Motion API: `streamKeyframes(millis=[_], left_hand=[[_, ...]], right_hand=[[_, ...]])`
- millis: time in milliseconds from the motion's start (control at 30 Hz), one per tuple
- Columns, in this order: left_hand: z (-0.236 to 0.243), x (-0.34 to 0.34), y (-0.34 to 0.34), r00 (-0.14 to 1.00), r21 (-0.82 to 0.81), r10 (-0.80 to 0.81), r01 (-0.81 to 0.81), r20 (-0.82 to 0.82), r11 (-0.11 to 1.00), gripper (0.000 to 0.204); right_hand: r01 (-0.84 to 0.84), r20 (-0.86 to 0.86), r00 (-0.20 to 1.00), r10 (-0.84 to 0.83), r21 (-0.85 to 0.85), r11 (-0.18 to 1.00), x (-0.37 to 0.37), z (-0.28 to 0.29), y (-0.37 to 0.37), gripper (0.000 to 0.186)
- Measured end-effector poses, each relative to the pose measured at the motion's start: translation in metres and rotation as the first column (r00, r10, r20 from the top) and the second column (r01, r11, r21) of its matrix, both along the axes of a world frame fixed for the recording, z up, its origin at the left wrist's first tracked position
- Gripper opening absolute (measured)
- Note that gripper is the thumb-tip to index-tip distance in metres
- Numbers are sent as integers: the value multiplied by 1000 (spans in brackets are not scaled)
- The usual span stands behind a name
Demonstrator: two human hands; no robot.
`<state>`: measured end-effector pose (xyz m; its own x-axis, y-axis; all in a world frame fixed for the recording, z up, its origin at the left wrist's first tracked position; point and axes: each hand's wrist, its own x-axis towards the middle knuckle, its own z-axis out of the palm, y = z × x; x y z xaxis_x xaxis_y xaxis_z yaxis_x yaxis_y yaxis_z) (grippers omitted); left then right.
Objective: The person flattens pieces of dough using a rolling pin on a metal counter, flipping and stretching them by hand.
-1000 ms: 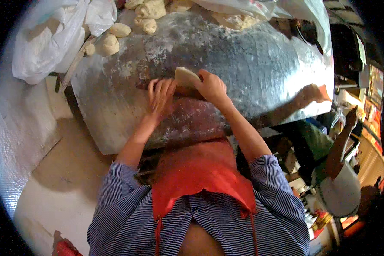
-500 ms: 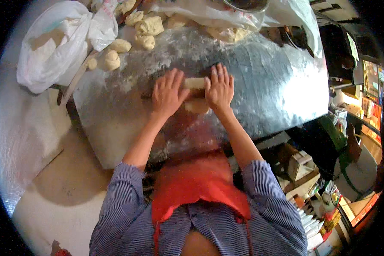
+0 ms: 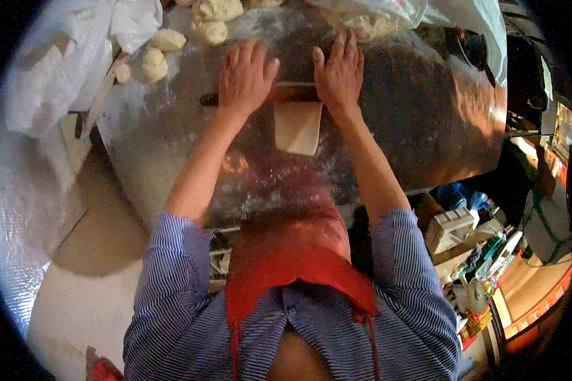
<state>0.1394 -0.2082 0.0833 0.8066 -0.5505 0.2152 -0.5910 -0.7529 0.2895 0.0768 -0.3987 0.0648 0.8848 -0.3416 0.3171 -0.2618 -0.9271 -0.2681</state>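
**Flat hands over a dark rolling pin (image 3: 293, 94), dough sheet (image 3: 297, 129) on the near side**

In the head view we look down on a metal-grey worktop (image 3: 413, 120) dusted here and there with flour. Our left hand (image 3: 243, 79) and right hand (image 3: 340, 77) lie palm down across the pin, one on each side of its middle, with the fingers pointing away from us. Neither grip is clamped: the fingers are stretched out and each thumb stands apart from them. We see the pin between the hands, and its left end pokes out past the left wrist; its right end is hidden.

The dough sheet lies on the worktop between our forearms, a thin, pale, four-sided piece. Its far edge meets the pin and the rest reaches toward us.

Beyond the left hand we find several dough lumps (image 3: 154, 65) near the far left of the worktop, with a white plastic bag (image 3: 57, 89) beside them and a wooden stick (image 3: 100, 95) along the edge. At the far side, past the right hand, another dough mass (image 3: 368, 28) sits partly under clear plastic sheeting (image 3: 480, 25).

Nearest to us are a red apron (image 3: 286, 247) and striped sleeves (image 3: 175, 254). Below the worktop on the right, we make out a pale box (image 3: 450, 230) among clutter.
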Motion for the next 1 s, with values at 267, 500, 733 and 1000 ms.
streamKeyframes(millis=[267, 500, 733, 1000], left_hand=[[-14, -43, 24, 995, 38, -95, 96, -25, 995, 45], [-16, -123, 52, 992, 93, 3, 9, -129, 996, 60], [23, -187, 91, 953, 71, -132, 157, -274, 985, 49], [18, -257, 104, 917, 22, -317, 332, -243, 943, 47]], right_hand=[[-259, -139, 955, 263, 48, 965, -47, 4, 12, 64], [-345, -88, 935, 345, 13, 939, -114, -19, 36, 45], [-106, -179, 963, 203, 443, 890, -43, 42, 33, 44], [393, -392, 911, 126, 919, 15, -106, 46, 42, 34]])
